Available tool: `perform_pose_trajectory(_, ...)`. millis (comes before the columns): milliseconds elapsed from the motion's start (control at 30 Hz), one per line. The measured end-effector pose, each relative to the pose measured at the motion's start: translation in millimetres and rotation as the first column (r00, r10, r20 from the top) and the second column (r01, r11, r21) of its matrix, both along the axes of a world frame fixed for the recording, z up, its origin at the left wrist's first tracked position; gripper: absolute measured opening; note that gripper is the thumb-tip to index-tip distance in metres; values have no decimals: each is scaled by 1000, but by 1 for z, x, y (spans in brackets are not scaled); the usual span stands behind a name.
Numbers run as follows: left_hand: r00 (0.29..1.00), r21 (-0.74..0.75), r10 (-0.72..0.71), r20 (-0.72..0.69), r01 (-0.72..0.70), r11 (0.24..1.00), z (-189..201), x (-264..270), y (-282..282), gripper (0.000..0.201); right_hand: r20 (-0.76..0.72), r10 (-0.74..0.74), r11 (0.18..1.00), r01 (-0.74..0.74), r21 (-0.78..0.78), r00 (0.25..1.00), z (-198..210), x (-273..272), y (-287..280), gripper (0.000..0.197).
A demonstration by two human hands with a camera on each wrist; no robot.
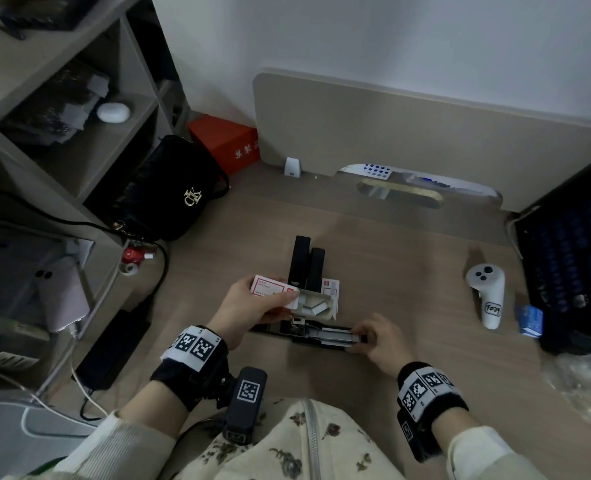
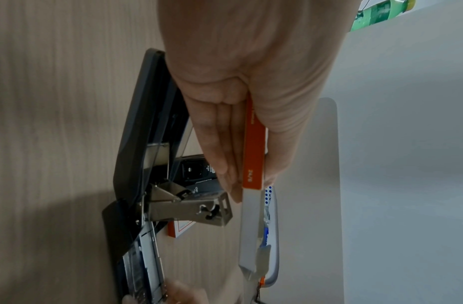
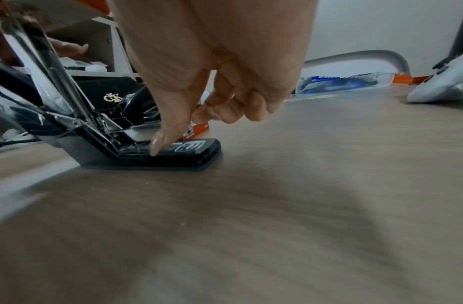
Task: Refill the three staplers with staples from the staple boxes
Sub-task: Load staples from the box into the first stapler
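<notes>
Left hand [image 1: 252,306] grips the staple box [image 1: 273,289] with its tray slid out just above the opened stapler [image 1: 321,336] on the desk [image 1: 408,271], keeping staples within reach, while right hand [image 1: 377,341] pinches the stapler's front end, apparently steadying it for loading.

Left hand [image 1: 252,308] pinched in a grip; right hand [image 1: 379,342] curled, fingertips down.

black bag [image 1: 169,192]: gold "CK" monogram | white controller [image 1: 488,296]: handwritten "1039"
</notes>
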State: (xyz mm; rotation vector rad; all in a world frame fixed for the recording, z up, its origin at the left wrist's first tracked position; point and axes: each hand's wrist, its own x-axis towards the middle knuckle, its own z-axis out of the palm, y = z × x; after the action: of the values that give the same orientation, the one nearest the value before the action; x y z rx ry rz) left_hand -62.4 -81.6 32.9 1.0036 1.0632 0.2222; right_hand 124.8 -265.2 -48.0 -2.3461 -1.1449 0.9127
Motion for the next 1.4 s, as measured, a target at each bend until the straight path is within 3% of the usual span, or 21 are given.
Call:
perform_pose_trajectory(133,1000,-5,3,11,-2,1000,1,-1,-1,43,-4,-54,996,55,63,999,2,1,-9,37)
perform_pose_trajectory(267,1000,-7,3,24,-3,1000,2,1,-2,41,62,-67,983,55,177,996,2,5,-19,20)
perform_pose_trajectory(433,999,6,3,32,-3,1000,3,0,-2,39,73,58,989,-67,128,996,-4,0,-21,21)
perform_pose_trajectory(700,997,17,-7,70,6,1000,5,-3,-6,40,46,68,992,-72,102,997,-2,-3,-23,37)
perform_pose_trajectory(833,995,18,-24,93,22,1000,7,-5,-8,39,-48,-26,982,35,188,998,25,-6,-18,47)
perform_pose_trajectory(1000,990,7,-62,126,62,998,10,-3,-12,43,-377,-8,954,120,275,926,68,-22,0,80)
perform_pose_trajectory(1067,986,-3,-79,144,81,997,13,-1,-16,42,-427,16,935,137,327,904,78,-29,3,74)
perform_pose_trajectory(1200,978,-5,-131,164,134,991,16,4,-21,43,-312,-25,903,155,402,950,97,-41,3,45)
perform_pose_trajectory(1400,955,36,-256,152,253,967,13,13,-29,53,-296,-88,871,217,440,951,95,-47,-5,38)
